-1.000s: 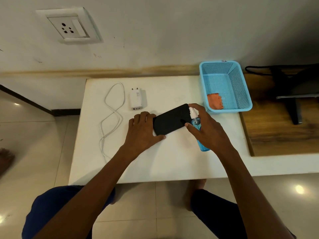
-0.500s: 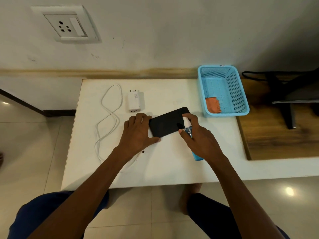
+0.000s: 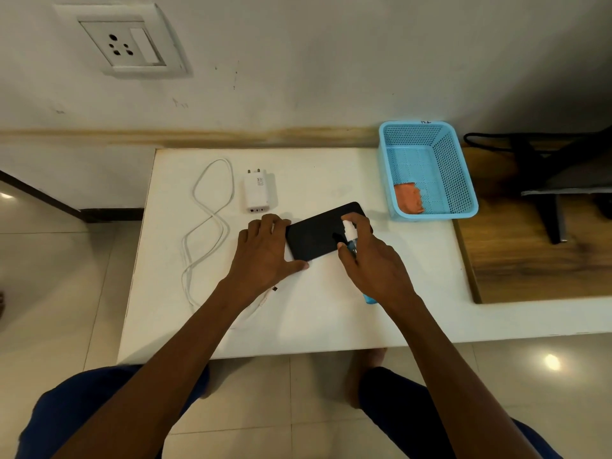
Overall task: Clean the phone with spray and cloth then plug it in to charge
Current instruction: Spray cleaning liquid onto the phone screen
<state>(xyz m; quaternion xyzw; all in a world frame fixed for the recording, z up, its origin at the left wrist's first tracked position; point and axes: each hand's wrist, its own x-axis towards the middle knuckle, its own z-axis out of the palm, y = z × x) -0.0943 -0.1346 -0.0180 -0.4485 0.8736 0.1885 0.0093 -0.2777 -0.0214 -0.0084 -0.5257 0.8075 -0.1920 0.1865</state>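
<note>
Pinning the phone [image 3: 314,235] edge, left hand [image 3: 265,256] flat; right hand [image 3: 372,260] grips spray bottle [image 3: 351,238].

Soft, dim indoor light. The white table [image 3: 331,180] is brightest; a lamp glares off the glossy floor [image 3: 552,362] at lower right. The far right falls dark. Wide-angle bending curves the edges; focus is slightly soft.

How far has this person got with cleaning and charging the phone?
Early on. Nothing looks finished. In hand: the left hand steadies the flat black phone while the right hand aims the small blue spray bottle at it. Left: wiping with the orange cloth, lying in the blue plastic basket, then connecting the white cable and white charger to the wall socket.
</note>
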